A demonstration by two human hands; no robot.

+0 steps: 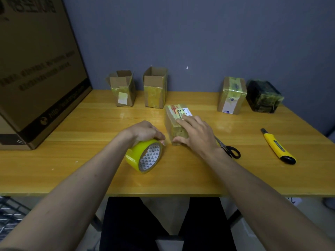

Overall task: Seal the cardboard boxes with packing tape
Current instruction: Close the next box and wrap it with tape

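Observation:
A small cardboard box point(175, 115) with yellowish tape and a white label lies in the middle of the wooden table point(90, 160). My right hand point(196, 133) rests flat on its top, thumb against the near end. My left hand point(145, 132) grips a yellow roll of packing tape point(144, 156) from above, just left of the box. Whether a strip of tape runs from the roll to the box is hard to tell. Two open cardboard boxes point(124, 87) point(155, 86) stand at the back by the wall.
Black-handled scissors point(229, 148) lie just right of my right wrist. A yellow utility knife point(277, 146) lies further right. A taped box point(232, 96) and a dark wrapped box point(262, 96) stand at the back right. A large carton point(36, 69) fills the table's left side.

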